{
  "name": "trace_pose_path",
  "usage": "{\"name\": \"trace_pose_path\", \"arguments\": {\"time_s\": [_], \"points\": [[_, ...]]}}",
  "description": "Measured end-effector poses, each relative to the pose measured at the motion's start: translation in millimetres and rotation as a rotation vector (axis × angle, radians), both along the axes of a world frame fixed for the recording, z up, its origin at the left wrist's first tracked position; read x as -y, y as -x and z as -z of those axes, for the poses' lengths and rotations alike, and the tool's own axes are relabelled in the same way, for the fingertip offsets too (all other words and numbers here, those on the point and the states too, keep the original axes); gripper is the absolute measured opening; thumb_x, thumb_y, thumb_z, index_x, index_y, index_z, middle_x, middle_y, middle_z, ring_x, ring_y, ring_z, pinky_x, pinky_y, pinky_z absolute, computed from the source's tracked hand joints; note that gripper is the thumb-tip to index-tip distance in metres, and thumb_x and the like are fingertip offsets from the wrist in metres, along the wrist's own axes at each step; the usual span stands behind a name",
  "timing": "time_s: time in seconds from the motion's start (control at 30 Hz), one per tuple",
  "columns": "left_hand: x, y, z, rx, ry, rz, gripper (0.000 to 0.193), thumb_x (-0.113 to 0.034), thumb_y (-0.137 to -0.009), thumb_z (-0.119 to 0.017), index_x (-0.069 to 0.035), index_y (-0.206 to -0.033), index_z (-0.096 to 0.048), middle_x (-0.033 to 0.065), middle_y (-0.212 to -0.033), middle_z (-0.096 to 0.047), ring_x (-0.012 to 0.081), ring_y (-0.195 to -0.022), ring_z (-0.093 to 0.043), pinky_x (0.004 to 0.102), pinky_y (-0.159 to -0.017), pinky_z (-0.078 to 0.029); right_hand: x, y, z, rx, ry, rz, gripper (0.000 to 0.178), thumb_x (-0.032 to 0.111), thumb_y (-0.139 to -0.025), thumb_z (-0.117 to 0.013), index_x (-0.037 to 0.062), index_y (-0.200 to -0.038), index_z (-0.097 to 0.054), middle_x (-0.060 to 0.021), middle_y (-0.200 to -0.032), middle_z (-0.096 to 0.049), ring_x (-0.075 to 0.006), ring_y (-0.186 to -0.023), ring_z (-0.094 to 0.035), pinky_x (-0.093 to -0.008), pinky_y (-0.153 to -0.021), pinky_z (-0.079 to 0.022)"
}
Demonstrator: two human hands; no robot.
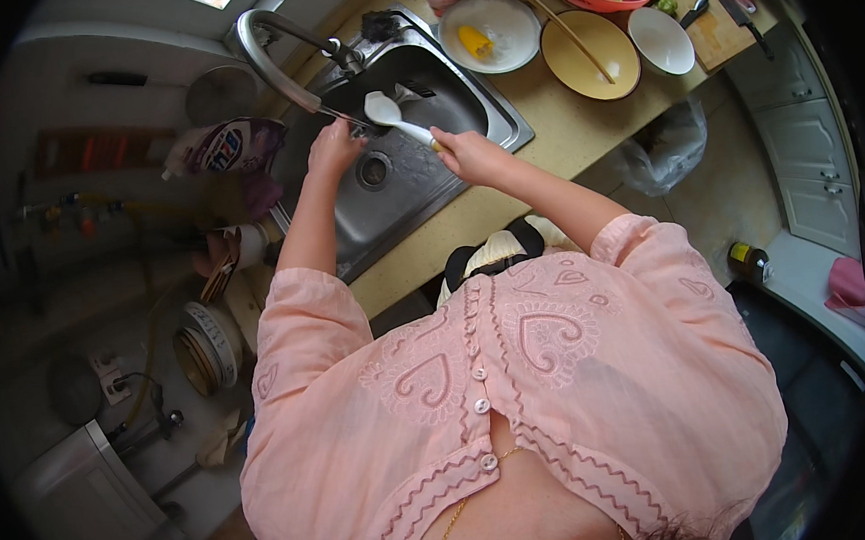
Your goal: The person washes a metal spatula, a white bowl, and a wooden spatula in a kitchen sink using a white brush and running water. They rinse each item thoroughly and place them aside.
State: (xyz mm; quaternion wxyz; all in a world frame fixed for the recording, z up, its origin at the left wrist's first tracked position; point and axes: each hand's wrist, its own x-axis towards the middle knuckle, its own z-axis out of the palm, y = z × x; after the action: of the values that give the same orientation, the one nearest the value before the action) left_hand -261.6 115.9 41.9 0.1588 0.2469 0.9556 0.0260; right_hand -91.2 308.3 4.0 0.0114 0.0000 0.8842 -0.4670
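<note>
The right hand (467, 157) grips the handle of a white spoon (382, 109), which lies across the space above the sink (414, 176), its head pointing toward the tap (279, 78). The left hand (332, 152) is just below the end of the spout, fingers curled; whether it grasps anything I cannot tell. On the table (544, 147) beside the sink are a white bowl (517, 48) holding something yellow, a yellow bowl (579, 67) with chopsticks (577, 39) across it, and a smaller white bowl (661, 41).

Right fingers (447, 147) grip a white spoon (404, 123) over the sink (364, 220), left fingers (348, 140) near the faucet (280, 82).
</note>
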Motion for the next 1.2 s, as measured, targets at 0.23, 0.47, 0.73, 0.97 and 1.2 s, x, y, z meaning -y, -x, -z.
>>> {"name": "trace_pose_path", "arguments": {"time_s": [0.23, 0.47, 0.73, 0.97, 1.2], "points": [[61, -52, 13, -0.002, -0.111, -0.118, 0.027, -0.023, -0.075, -0.064, -0.013, -0.100, -0.061, 0.0095, -0.091, -0.064, 0.0280, -0.089, -0.060, 0.0387, -0.076, -0.046, -14, 28, 43, 0.077, -0.134, 0.025, 0.030, 0.016, -0.081, -0.047, 0.0011, -0.107, -0.053, -0.0223, -0.079, -0.061, -0.0369, -0.075, -0.060, -0.0449, -0.066, -0.048], [117, -100, 29, -0.072, -0.306, -0.152, 0.023, -0.017, -0.076, -0.063, -0.013, -0.099, -0.059, 0.0067, -0.091, -0.063, 0.0263, -0.084, -0.060, 0.0366, -0.070, -0.048, -21, 42, 16, 0.508, 0.087, -0.019, 0.028, 0.022, -0.088, -0.046, 0.0054, -0.109, -0.054, -0.0063, -0.057, -0.047, -0.0162, -0.042, -0.043, -0.0325, -0.037, -0.038], [145, -124, 36, -0.094, -0.395, -0.309, 0.023, -0.017, -0.076, -0.063, -0.012, -0.098, -0.061, 0.0072, -0.092, -0.063, 0.0254, -0.082, -0.061, 0.0353, -0.071, -0.048, -4, 35, 3, 0.508, 0.160, -0.148, 0.030, 0.020, -0.088, -0.046, 0.0090, -0.116, -0.052, -0.0040, -0.054, -0.046, -0.0143, -0.039, -0.043, -0.0301, -0.036, -0.037], [122, -121, 46, -0.038, -0.296, -0.409, 0.025, -0.019, -0.075, -0.064, -0.012, -0.099, -0.061, 0.0100, -0.094, -0.064, 0.0281, -0.089, -0.060, 0.0368, -0.077, -0.047, 9, 17, -4, 0.306, -0.118, -0.160, 0.030, 0.016, -0.081, -0.048, 0.0051, -0.108, -0.054, -0.0229, -0.081, -0.060, -0.0382, -0.077, -0.058, -0.0456, -0.069, -0.046], [73, -110, 42, -0.007, -0.198, -0.496, 0.025, -0.020, -0.075, -0.063, -0.011, -0.098, -0.062, 0.0104, -0.097, -0.063, 0.0295, -0.092, -0.059, 0.0389, -0.079, -0.046, 8, 6, 44, 0.331, -0.373, -0.020, 0.042, 0.014, -0.084, -0.040, 0.0092, -0.126, -0.041, -0.0193, -0.084, -0.061, -0.0357, -0.077, -0.060, -0.0468, -0.064, -0.047]]}}
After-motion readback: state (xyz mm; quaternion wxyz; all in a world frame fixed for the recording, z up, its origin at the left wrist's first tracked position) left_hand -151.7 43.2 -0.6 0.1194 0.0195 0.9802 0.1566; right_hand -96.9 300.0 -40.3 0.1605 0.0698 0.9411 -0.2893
